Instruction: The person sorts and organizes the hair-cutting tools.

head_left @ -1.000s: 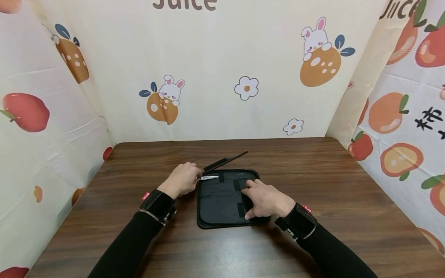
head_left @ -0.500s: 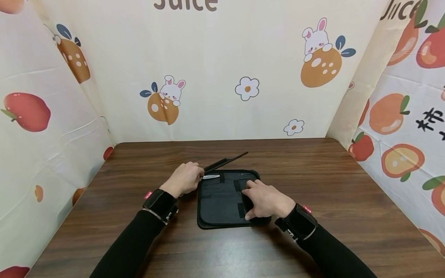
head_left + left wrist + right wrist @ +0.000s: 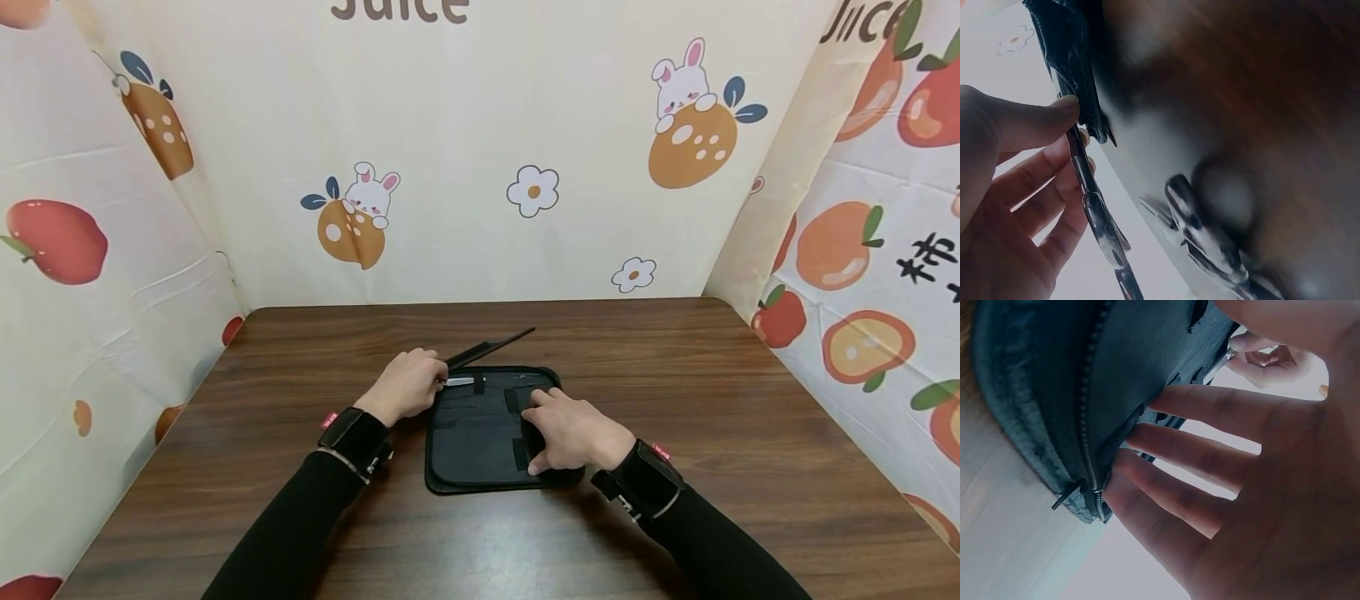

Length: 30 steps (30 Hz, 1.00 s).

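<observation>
Edge-on in the left wrist view, a pair of metal scissors (image 3: 1099, 219) is pinched between the thumb and fingers of my left hand (image 3: 405, 385). Their silver blade (image 3: 459, 382) points right in the head view, its tip at a small black loop (image 3: 479, 384) in the upper left of a black case (image 3: 476, 450). The case lies open on the table. My right hand (image 3: 576, 429) rests on its right side with fingers and thumb spread. In the right wrist view, the nearly straight fingers press beside the zipper (image 3: 1087, 394).
A black tail comb (image 3: 487, 348) lies slanted behind the case. The left wrist view shows another shiny metal tool (image 3: 1194, 225) on the wooden table (image 3: 637, 350). Fruit-printed cloth (image 3: 465, 233) encloses the back and sides.
My left hand has moved slightly right, and the scissors' blade has slid further to the loop. My right hand and the case stay put.
</observation>
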Each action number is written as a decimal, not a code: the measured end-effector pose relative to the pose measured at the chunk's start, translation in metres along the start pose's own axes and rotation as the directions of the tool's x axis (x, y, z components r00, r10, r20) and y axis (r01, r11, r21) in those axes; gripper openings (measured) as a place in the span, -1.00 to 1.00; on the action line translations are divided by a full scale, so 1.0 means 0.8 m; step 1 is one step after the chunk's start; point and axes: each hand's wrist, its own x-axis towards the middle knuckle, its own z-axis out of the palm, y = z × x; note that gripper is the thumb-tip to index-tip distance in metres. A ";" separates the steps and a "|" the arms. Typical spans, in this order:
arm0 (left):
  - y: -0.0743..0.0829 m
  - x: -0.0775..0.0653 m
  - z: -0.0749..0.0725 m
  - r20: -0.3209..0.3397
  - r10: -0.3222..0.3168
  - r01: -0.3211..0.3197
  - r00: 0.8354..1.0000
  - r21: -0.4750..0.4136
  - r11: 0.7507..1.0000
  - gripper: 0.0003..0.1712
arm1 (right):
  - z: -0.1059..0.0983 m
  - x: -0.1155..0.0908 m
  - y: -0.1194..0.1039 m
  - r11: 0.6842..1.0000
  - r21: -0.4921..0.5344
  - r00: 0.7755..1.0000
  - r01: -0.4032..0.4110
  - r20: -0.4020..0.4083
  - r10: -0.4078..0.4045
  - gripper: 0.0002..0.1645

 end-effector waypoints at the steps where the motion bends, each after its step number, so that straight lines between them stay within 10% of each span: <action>1: 0.001 0.001 0.000 0.000 0.000 0.000 1.000 -0.002 1.000 -0.88 | 0.000 0.000 0.000 1.000 0.000 1.000 0.000 0.000 0.000 -0.19; 30: 0.010 0.024 0.009 0.084 -0.009 0.009 0.996 -0.002 1.000 -0.88 | 0.000 -0.002 -0.001 1.000 0.002 1.000 0.012 -0.019 -0.012 -0.24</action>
